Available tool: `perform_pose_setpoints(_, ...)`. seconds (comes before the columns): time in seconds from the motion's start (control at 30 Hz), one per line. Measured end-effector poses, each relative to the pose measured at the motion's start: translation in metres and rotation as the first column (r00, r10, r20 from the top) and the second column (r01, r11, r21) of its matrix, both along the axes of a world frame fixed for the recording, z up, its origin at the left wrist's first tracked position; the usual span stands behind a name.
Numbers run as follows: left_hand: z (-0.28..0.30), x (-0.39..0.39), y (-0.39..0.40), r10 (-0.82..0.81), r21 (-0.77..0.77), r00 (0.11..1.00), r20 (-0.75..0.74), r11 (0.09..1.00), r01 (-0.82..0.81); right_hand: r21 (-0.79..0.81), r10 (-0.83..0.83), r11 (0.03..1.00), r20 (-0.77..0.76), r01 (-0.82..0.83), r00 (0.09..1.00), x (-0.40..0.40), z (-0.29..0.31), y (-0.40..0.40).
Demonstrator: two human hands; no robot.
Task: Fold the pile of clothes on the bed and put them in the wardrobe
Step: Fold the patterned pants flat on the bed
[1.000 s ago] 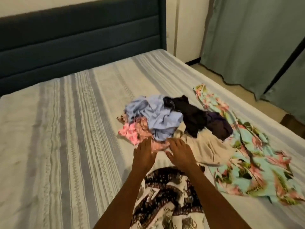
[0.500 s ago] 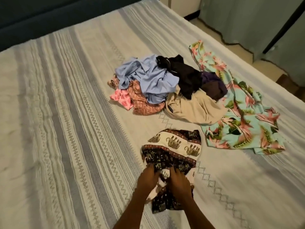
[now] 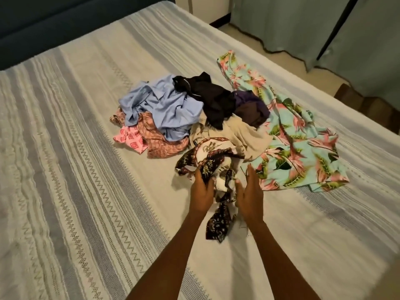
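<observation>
A brown-and-white patterned garment is bunched up and lifted off the bed, a dark tail of it hanging down between my wrists. My left hand grips it from the left, fingers curled into the cloth. My right hand stands beside it on the right, palm turned inward, fingers straight, thumb at the fabric. Just behind lies the pile: a light blue shirt, a black garment, a purple piece, a beige garment and pink patterned pieces.
A turquoise floral garment lies spread to the right of the pile. The dark blue headboard runs along the top left. Grey-green curtains hang beyond the bed's right edge, above a strip of floor.
The patterned garment lay flat on the bed half a second ago; now it is gathered up and raised toward the pile. My right hand has come off the cloth and straightened.
</observation>
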State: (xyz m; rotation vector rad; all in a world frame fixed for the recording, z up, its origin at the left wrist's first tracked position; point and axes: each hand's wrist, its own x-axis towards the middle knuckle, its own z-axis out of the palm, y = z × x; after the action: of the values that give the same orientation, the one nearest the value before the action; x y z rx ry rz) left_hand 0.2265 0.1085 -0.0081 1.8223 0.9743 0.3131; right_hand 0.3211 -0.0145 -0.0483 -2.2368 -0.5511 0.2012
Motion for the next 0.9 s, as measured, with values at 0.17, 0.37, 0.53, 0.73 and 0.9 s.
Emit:
perform_pose_setpoints(0.17,-0.076,-0.012,-0.015,-0.22,0.097,0.838,-0.5,0.947,0.307,-0.471,0.268,0.837,-0.093,-0.279,0.959,-0.06,-0.1,-0.07)
perform_pose_setpoints(0.37,-0.157,-0.016,-0.028,-0.134,0.399,0.723,-0.678,0.759,0.515,-0.47,0.212,0.875,0.167,-0.111,0.963,-0.073,-0.134,-0.076)
perform_pose_setpoints(0.53,-0.18,-0.018,-0.021,-0.229,0.343,0.598,-0.768,0.64,0.687,-0.42,0.17,0.906,0.265,-0.045,0.949,-0.075,-0.146,-0.079)
perform_pose_setpoints(0.73,-0.184,-0.031,-0.022,-0.313,0.401,0.724,-0.615,0.667,0.628,-0.434,0.112,0.9,0.3,0.031,0.947,-0.082,-0.147,-0.077)
perform_pose_setpoints(0.9,-0.162,-0.053,-0.021,-0.279,0.284,0.96,-0.008,0.92,0.27,-0.495,-0.024,0.847,0.327,0.193,0.945,-0.103,-0.144,-0.073)
